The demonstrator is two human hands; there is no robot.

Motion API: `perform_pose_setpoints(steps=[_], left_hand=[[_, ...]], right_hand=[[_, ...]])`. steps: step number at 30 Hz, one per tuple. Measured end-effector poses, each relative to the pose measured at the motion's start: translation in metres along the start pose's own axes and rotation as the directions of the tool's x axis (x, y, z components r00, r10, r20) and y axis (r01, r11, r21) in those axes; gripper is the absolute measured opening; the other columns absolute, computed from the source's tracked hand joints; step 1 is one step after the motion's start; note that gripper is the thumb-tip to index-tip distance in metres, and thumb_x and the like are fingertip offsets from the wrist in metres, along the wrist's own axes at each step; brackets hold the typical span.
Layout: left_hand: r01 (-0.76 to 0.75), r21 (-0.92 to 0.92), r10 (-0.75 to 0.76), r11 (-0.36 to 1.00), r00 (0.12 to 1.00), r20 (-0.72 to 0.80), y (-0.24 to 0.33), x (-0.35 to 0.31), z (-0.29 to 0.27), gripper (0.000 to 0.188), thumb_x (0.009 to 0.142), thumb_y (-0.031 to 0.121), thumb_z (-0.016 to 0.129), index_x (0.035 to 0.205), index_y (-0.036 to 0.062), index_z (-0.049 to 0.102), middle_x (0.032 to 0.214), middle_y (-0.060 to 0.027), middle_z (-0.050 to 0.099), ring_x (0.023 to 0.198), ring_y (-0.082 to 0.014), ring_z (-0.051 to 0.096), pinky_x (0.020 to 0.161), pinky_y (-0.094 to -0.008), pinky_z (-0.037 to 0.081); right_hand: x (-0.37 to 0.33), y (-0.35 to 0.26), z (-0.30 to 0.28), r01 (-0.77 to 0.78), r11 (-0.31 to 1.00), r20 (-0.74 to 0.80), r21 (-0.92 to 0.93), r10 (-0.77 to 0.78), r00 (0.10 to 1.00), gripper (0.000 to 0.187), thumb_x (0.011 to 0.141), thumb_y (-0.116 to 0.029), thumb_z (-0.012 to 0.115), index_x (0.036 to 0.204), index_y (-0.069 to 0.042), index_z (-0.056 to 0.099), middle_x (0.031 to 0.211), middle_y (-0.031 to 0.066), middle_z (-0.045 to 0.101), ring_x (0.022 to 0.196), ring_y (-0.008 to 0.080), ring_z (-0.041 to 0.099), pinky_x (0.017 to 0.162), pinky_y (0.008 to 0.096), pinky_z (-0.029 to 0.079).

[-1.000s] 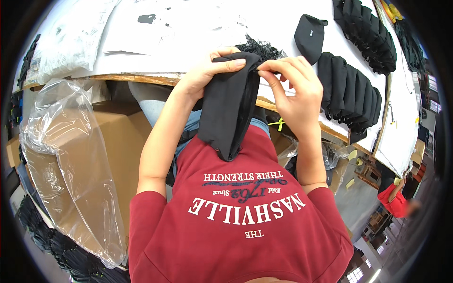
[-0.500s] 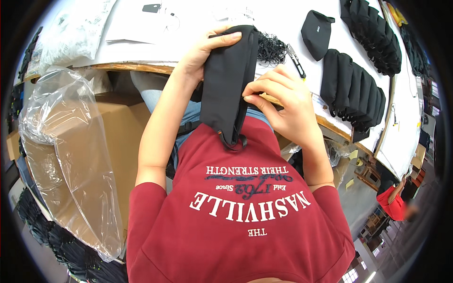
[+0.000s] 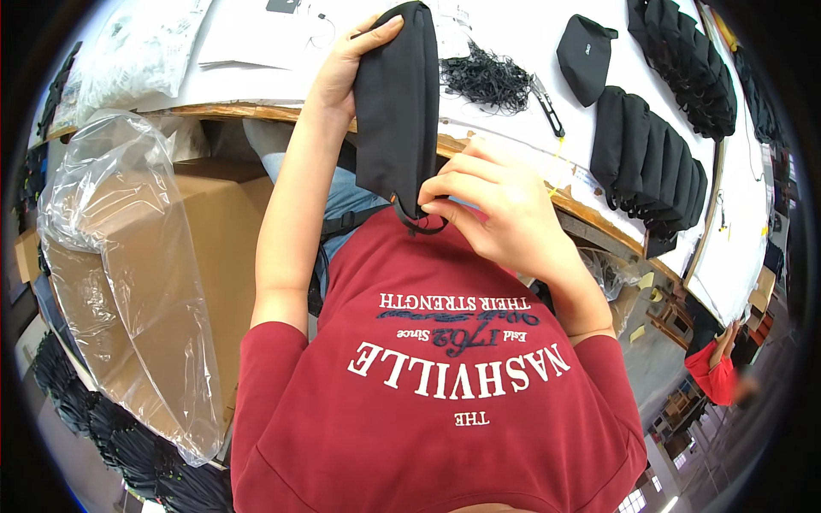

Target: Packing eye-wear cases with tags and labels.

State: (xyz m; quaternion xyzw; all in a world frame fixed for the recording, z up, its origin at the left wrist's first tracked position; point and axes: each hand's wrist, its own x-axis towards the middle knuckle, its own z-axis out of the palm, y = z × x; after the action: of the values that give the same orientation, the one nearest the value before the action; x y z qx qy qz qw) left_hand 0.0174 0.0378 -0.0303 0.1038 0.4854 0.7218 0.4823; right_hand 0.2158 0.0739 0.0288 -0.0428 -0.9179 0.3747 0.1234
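A black fabric zip pouch (image 3: 392,111) hangs over the table edge in front of me, its long side running toward my body. My left hand (image 3: 346,68) is closed around its far end, thumb on top. At the near end, where a small black loop sticks out, the fingers of my right hand (image 3: 487,192) are pinched together at the pouch's zipped edge. Whether they grip the zip pull itself is too small to tell. Beyond my right hand lies a heap of black cords (image 3: 487,79), with a black-handled cutter knife (image 3: 547,107) beside it.
Several black pouches (image 3: 646,162) stand in rows on the white table (image 3: 513,26) to the right, near a single black pouch (image 3: 585,60). Clear plastic bags (image 3: 141,64) lie at far left. A plastic-covered cardboard box (image 3: 162,282) stands left of me. Another person (image 3: 714,372) is at far right.
My left hand has moved away from me and slightly left with the pouch. My right hand has slid along the zipped edge down to the pouch's near end.
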Motion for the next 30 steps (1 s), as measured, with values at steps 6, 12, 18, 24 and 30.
perform_pose_setpoints(steps=[6, 12, 18, 24, 30], left_hand=[[0.057, 0.197, -0.134, 0.979, 0.905, 0.403, -0.008, -0.006, -0.010, 0.029, 0.077, 0.020, 0.072, 0.101, 0.0047, 0.065, 0.085, -0.0025, 0.066, 0.073, -0.0076, 0.063, 0.066, -0.0203, 0.050], [0.081, 0.105, -0.121, 0.991, 0.879, 0.462, -0.011, -0.005, -0.006, 0.029, 0.078, 0.019, 0.071, 0.102, 0.0039, 0.064, 0.086, -0.0028, 0.067, 0.074, -0.0082, 0.063, 0.067, -0.0204, 0.051], [0.105, -0.163, -0.032, 0.981, 0.916, 0.400, -0.018, 0.023, -0.030, 0.029, 0.084, 0.018, 0.066, 0.108, 0.0034, 0.061, 0.096, -0.0066, 0.067, 0.083, -0.0128, 0.065, 0.072, -0.0250, 0.053], [-0.055, -0.436, 0.317, 0.898, 0.770, 0.555, -0.010, 0.029, -0.038, 0.026, 0.085, 0.017, 0.064, 0.107, 0.0040, 0.061, 0.091, -0.0051, 0.066, 0.076, -0.0137, 0.063, 0.065, -0.0246, 0.051], [-0.017, -0.258, 0.008, 0.966, 0.999, -0.036, 0.006, 0.018, -0.045, 0.030, 0.085, 0.022, 0.066, 0.109, 0.0043, 0.061, 0.095, -0.0055, 0.066, 0.083, -0.0139, 0.063, 0.073, -0.0270, 0.051]], right_hand=[[0.021, 0.030, -0.019, -0.039, 0.984, -0.315, -0.173, -0.018, 0.949, 0.008, 0.073, -0.007, 0.070, 0.079, -0.007, 0.064, 0.072, 0.0024, 0.061, 0.070, 0.0208, 0.055, 0.064, 0.0319, 0.046], [0.031, 0.028, -0.037, -0.134, 0.987, -0.308, -0.090, 0.101, 0.946, 0.008, 0.074, -0.010, 0.071, 0.080, -0.007, 0.067, 0.072, 0.0029, 0.062, 0.068, 0.0182, 0.054, 0.062, 0.0295, 0.044], [0.013, 0.010, -0.003, -0.072, 0.994, 0.026, 0.087, 0.070, 0.997, 0.006, 0.074, -0.011, 0.067, 0.078, -0.007, 0.064, 0.072, 0.0033, 0.059, 0.073, 0.0232, 0.052, 0.066, 0.0341, 0.045], [0.009, 0.005, 0.012, -0.095, 0.988, 0.106, 0.118, 0.083, 0.991, 0.007, 0.074, -0.004, 0.068, 0.079, -0.005, 0.064, 0.077, 0.0049, 0.059, 0.079, 0.0231, 0.055, 0.069, 0.0308, 0.045], [0.008, 0.014, 0.005, -0.215, 0.866, -0.156, 0.451, 0.314, 0.936, 0.047, 0.081, -0.022, 0.070, 0.121, -0.009, 0.049, 0.102, 0.0094, 0.056, 0.093, 0.0178, 0.056, 0.081, 0.0316, 0.046]])
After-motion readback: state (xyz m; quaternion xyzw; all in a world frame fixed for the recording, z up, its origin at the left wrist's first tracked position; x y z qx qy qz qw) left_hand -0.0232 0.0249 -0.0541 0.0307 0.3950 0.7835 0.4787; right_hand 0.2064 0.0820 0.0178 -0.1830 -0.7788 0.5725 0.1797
